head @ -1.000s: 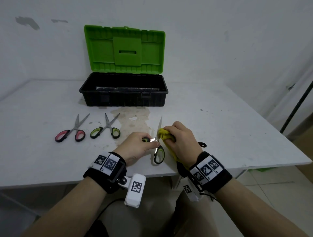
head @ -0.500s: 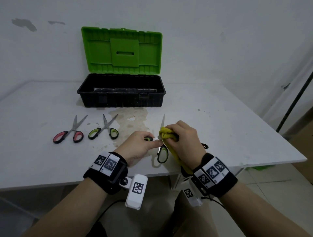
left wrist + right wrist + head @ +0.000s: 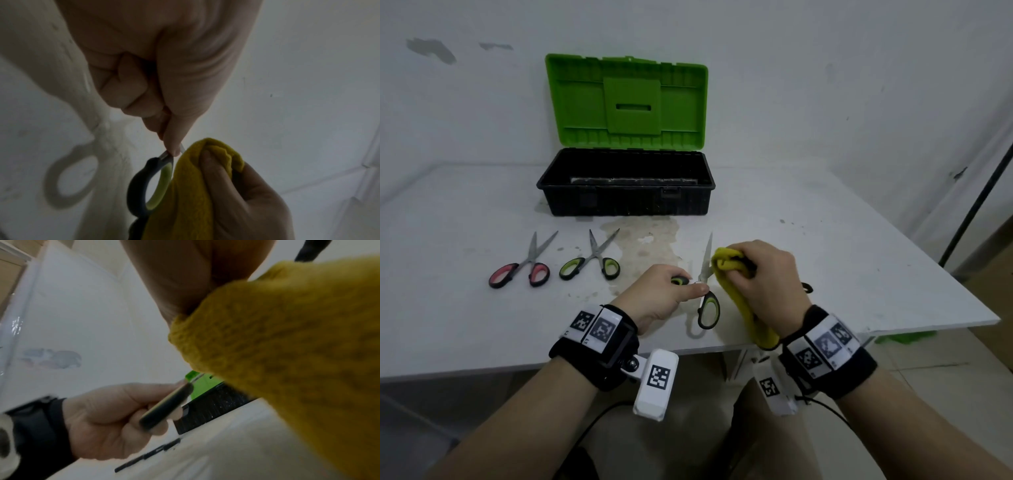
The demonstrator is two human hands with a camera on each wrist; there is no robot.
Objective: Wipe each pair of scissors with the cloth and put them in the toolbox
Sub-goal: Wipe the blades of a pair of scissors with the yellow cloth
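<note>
My left hand (image 3: 664, 294) pinches a pair of green-and-black scissors (image 3: 709, 308) near the pivot, blades pointing away from me, just above the table's front edge. In the left wrist view its fingers (image 3: 172, 142) pinch the steel beside the handle loop (image 3: 148, 186). My right hand (image 3: 760, 281) grips a bunched yellow cloth (image 3: 729, 265) against the right side of the blade; the cloth's tail hangs toward my wrist. The yellow cloth (image 3: 287, 340) fills the right wrist view. The black toolbox (image 3: 626, 197) stands open at the back, its green lid (image 3: 626, 102) upright.
Two more pairs lie on the white table (image 3: 825, 246) left of my hands: red-handled scissors (image 3: 524, 267) and green-handled scissors (image 3: 592, 260), both partly spread. A brown stain (image 3: 647, 236) marks the table before the toolbox. The wall is close behind. A dark pole (image 3: 976, 212) leans at right.
My right hand has slid the cloth along the blade away from me, toward the tip. My left hand keeps the same pinch on the scissors.
</note>
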